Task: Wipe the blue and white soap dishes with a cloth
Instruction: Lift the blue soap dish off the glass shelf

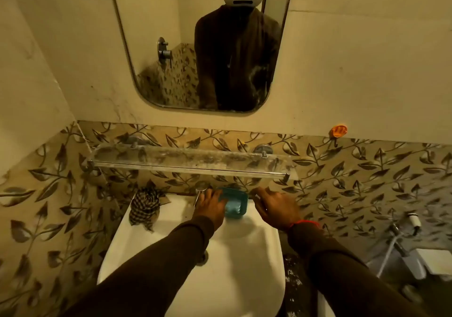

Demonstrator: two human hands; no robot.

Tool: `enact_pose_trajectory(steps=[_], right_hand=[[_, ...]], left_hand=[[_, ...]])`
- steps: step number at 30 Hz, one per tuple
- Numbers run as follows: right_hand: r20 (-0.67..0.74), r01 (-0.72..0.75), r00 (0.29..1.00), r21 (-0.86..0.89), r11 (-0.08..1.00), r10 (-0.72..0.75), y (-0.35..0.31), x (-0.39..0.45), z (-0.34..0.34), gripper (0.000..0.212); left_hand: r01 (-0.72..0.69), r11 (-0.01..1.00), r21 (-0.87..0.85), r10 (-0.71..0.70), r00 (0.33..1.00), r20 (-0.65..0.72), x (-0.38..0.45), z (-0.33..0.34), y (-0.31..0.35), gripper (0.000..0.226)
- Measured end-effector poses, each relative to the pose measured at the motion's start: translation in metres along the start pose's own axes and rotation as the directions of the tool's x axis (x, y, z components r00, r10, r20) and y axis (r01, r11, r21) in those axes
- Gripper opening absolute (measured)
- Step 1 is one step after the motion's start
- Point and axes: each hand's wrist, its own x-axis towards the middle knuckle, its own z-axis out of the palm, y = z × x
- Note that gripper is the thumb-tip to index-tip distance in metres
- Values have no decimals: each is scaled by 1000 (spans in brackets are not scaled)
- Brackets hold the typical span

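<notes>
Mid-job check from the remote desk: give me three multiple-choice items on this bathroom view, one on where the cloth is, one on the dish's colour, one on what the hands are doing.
1. Where does the checked cloth lie?
A. on the sink's back left corner
B. on the glass shelf
C. in the right hand

2. What colour is the soap dish between the hands?
A. orange
B. blue
C. black

3. What is the left hand doing?
A. gripping the cloth
B. resting at the dish's left edge
C. turning the tap

Answers: 1 A, the cloth is bunched on the sink rim beside the tap. 2 B, the dish is teal blue. 3 B, its fingers meet the dish's edge; the cloth lies apart.
</notes>
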Motion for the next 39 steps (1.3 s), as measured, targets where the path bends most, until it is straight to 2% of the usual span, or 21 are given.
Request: enact_pose_trajectory(steps=[3, 7, 11, 14, 21, 25, 28, 30, 32, 34, 37, 39], right_hand=[[32, 6, 999, 41, 999, -7, 0, -3, 5, 36], [72, 1, 997, 113, 994, -10, -2, -8, 10, 32], [223, -71, 974, 86, 994, 51, 3, -9, 16, 37], [257, -90, 964, 92, 992, 64, 8, -11, 22, 37], [284, -109, 956, 95, 989, 78, 15, -15, 37, 37], [253, -238, 948, 167, 957, 192, 17, -17, 43, 44], [308, -422, 892, 303, 854, 332, 16, -13, 39, 68], [381, -543, 836, 468, 697, 395, 14, -9, 34, 81], [447, -601, 799, 594, 535, 402, 8, -4, 31, 75], [488, -601, 799, 672, 432, 352, 0, 1, 32, 65], [515, -571, 821, 745, 345, 247, -16, 12, 35, 52], [511, -542, 839, 764, 351, 185, -29, 21, 35, 46]], left_hand=[[52, 996, 72, -54, 998, 36, 8, 9, 3, 52], [47, 989, 138, -54, 997, 49, 12, 16, 11, 41], [44, 980, 192, -53, 998, 40, 17, 27, 15, 38], [34, 976, 213, -42, 999, 32, 20, 30, 14, 38], [24, 988, 152, -23, 1000, -6, 22, 36, 6, 39], [-4, 998, 59, 10, 996, -90, 16, 31, 8, 36], [-57, 998, 2, 57, 985, -163, 1, 21, 13, 35], [-88, 995, -47, 73, 962, -261, -16, 11, 15, 28], [-131, 990, -46, 103, 916, -389, -32, 0, 13, 26], [-163, 985, -65, 108, 854, -510, -46, -9, 10, 29], [-160, 980, -116, 59, 796, -602, -65, -15, -1, 34], [-139, 969, -203, -21, 775, -632, -83, -11, -13, 49]])
